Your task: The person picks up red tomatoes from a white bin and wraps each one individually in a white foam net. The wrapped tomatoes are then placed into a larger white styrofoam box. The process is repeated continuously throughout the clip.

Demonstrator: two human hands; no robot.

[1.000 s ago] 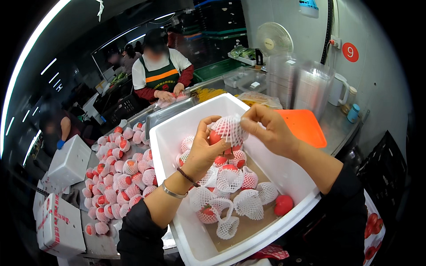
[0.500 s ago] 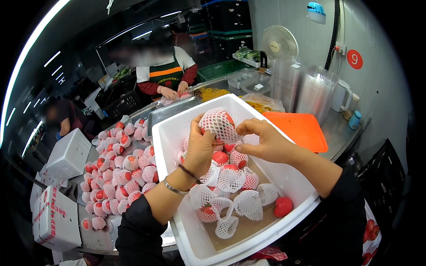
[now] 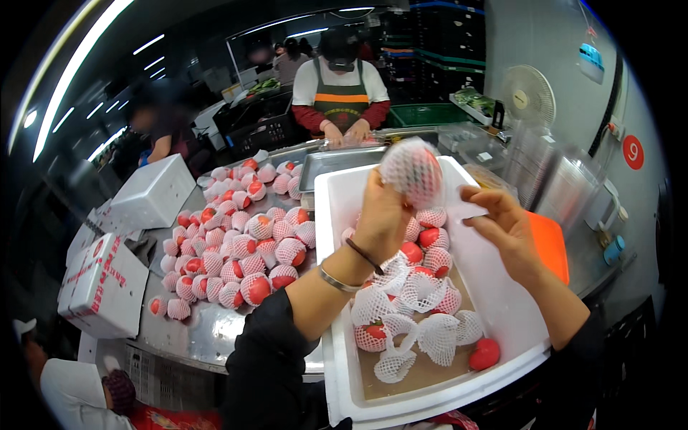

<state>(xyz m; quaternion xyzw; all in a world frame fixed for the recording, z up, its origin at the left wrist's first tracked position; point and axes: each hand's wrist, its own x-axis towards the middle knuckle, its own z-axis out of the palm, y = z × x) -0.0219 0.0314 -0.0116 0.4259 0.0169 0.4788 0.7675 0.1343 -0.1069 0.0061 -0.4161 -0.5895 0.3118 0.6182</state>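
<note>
My left hand [image 3: 387, 218] grips a tomato [image 3: 412, 172] wrapped in a white foam net, raised over the far part of a white foam box [image 3: 502, 294]. The tomato is blurred by motion. Beside it, to the right, my right hand [image 3: 505, 222] is open, thumb and index finger apart; whether a small pale piece lies between them I cannot make out. Inside the box are several netted tomatoes [image 3: 432, 239], loose foam nets [image 3: 437, 337] and one bare red tomato [image 3: 484, 354] in the near right corner, on a brown cardboard bottom.
Many netted tomatoes [image 3: 244, 247] cover the metal table [image 3: 215, 330] to my left. Two white foam boxes [image 3: 104, 287] stand at its left edge. Beyond are a metal tray [image 3: 337, 166] and a co-worker in an apron [image 3: 344, 100]. An orange tray [image 3: 548, 247] and clear containers [image 3: 562, 175] are at the right.
My view has turned left, so the scene has shifted rightward. My right hand has come away from the netted tomato, which my left hand still holds.
</note>
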